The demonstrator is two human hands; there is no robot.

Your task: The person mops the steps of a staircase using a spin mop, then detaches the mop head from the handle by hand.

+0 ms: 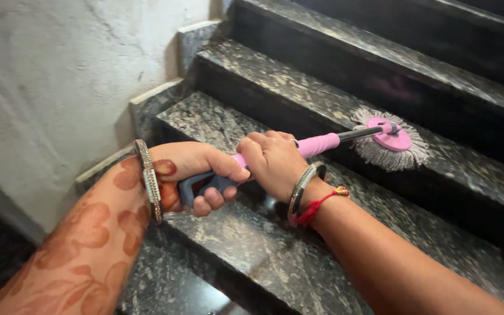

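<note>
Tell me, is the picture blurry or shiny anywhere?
Head view: the left hand, right hand and pink mop handle look sharp; the dark stone steps show soft pale glare near the bottom; the top right corner falls into shadow; the mop head is clear.

dark speckled stone stairs (275, 256) beside white wall, pink round mop head (389, 139) with grey fringe resting on one step

A flight of polished black granite stairs (345, 81) flecked with pale grey and cream rises toward the upper right, soft light glinting off the treads. Along the left runs a rough, whitewashed plaster wall (48, 76), edged by a matching stepped granite skirting (153, 99).
</note>
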